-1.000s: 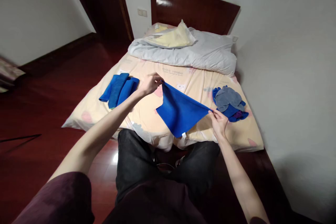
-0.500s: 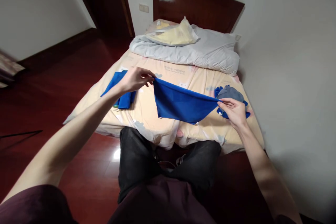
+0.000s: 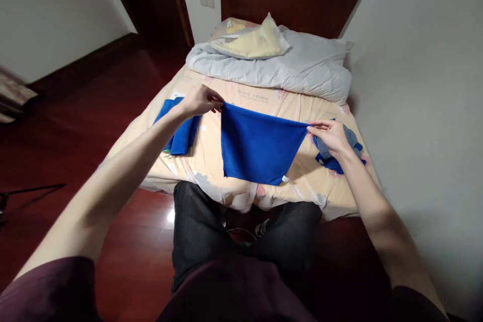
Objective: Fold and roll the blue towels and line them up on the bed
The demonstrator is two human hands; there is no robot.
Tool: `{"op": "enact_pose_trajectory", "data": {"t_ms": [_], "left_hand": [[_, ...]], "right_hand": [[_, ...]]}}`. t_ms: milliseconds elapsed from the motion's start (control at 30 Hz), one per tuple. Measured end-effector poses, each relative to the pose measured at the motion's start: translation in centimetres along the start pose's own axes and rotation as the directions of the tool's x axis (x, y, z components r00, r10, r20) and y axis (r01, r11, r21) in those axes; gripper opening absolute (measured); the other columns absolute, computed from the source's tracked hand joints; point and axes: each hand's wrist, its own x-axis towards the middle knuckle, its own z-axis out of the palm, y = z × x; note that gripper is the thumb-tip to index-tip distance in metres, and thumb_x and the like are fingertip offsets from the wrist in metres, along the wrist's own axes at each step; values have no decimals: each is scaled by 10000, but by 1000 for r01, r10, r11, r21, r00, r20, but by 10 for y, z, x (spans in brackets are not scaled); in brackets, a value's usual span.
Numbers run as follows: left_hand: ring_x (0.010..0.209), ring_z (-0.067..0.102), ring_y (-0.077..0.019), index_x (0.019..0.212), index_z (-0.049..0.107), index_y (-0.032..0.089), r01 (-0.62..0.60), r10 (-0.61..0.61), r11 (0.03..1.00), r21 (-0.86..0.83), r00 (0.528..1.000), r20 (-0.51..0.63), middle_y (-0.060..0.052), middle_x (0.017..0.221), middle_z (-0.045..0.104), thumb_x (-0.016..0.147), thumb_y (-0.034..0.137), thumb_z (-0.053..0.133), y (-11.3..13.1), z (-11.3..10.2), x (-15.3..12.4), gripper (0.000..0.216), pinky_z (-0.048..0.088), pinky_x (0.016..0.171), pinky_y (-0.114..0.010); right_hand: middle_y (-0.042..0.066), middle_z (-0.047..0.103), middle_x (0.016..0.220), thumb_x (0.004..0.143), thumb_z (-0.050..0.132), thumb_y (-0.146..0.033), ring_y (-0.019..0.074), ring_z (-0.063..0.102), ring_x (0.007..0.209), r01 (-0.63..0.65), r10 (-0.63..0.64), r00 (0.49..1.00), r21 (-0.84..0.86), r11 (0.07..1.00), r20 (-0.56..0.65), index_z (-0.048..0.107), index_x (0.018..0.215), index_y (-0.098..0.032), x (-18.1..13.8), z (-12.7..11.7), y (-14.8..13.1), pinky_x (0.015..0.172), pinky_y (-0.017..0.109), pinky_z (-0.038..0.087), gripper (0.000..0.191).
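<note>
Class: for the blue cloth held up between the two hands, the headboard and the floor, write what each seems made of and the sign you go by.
The blue cloth: soft matt fabric, perhaps microfibre; it hangs limp from its pinched corners. The headboard: dark wood or veneer, glossy, with glare. The floor: reddish wooden boards, polished; plank seams and reflections.

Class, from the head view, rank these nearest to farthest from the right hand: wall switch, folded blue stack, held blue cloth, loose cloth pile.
1. Held blue cloth: corner pinched in the right hand.
2. Loose cloth pile: right beside it, bed's right.
3. Folded blue stack: bed's left side.
4. Wall switch: beyond the bed's head.
</note>
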Motion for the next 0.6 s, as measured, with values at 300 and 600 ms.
{"op": "enact_pose_trajectory", "data": {"t_ms": [300, 600], "left_hand": [[846, 745, -203, 984, 742, 79, -172, 101, 971, -164, 924, -369, -73, 816, 732, 868, 198, 701, -16, 25, 74, 171, 616, 895, -384], [1101, 701, -205, 1033, 786, 187, -205, 176, 979, 9, 815, -552, -94, 1145, 751, 975, 310, 633, -63, 94, -50, 205, 548, 1040, -353]], "right_hand": [[96, 787, 945, 799, 822, -423, 242, 760, 909, 271, -286, 923, -94, 958, -257, 748, 919, -207, 74, 29, 30, 937, 413, 628, 258], [103, 782, 1107, 946, 628, -332, 257, 724, 1107, 382, -445, 883, -319, 867, -153, 778, 994, -224, -44, 62, 91, 1091, 454, 542, 191]]}}
